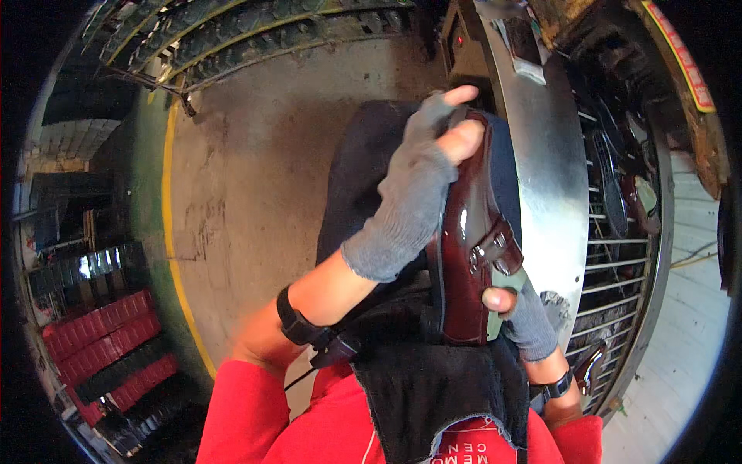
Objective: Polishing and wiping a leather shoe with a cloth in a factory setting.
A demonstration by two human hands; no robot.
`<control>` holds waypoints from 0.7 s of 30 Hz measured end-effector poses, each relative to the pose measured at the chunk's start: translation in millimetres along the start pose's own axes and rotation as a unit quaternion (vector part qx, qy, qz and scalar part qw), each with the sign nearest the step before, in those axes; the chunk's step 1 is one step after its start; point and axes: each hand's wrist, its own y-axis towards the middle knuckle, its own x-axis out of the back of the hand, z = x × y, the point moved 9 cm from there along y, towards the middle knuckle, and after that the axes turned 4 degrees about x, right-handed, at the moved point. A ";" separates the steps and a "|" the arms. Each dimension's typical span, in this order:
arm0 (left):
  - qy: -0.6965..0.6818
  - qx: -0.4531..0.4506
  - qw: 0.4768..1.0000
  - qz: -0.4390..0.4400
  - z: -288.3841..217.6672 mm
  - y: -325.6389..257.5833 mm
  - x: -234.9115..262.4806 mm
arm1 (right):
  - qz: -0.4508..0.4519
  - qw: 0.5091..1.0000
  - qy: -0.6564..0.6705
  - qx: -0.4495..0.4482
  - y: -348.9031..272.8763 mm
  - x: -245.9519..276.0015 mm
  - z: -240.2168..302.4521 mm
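A glossy burgundy leather shoe (468, 224) with a buckled strap lies over my lap, its toe pointing away from me. Pale green material, which looks like a shoe last, shows at its opening. My left hand (425, 166), in a grey fingerless glove, grips the toe end; one finger rests on the leather and another reaches past the tip. Near the heel my right hand (525, 321), gloved the same way, holds the shoe from its right side. Its thumb presses by the opening, while the other fingers are hidden.
Along my right runs a metal ledge (553, 178) beside a barred rack (618, 271) holding several shoes. A machine box (464, 46) with a red light stands ahead. Shoe racks (255, 35) line the far left, and red and black stacked pieces (100, 336) sit at left.
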 end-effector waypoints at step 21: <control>0.028 0.137 0.981 0.133 107.6 -36.0 -6.9 | -0.095 0.969 0.210 0.093 105.5 37.0 -9.4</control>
